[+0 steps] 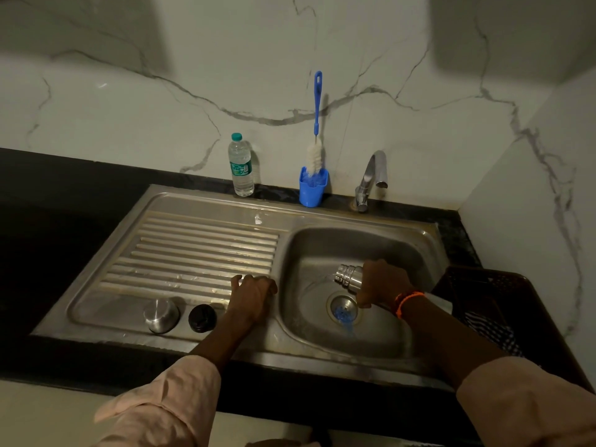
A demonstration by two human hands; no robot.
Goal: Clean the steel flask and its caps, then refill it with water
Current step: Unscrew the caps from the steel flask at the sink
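Note:
My right hand (383,282) grips the steel flask (349,276), which lies tipped sideways over the sink basin (322,250) with its open threaded neck pointing left, above the drain (343,308). Much of the flask body is hidden by my hand and wrist. My left hand (253,293) rests flat on the ridge between drainboard and basin, holding nothing. On the drainboard's near edge stand the steel outer cap (161,315) and, just right of it, the black inner cap (202,318).
At the back stand a plastic water bottle (241,165), a blue cup (312,188) holding a blue-handled bottle brush (316,124), and the tap (371,179). A dark crate (490,295) with a checked cloth sits right of the sink. The ribbed drainboard (200,250) lies left.

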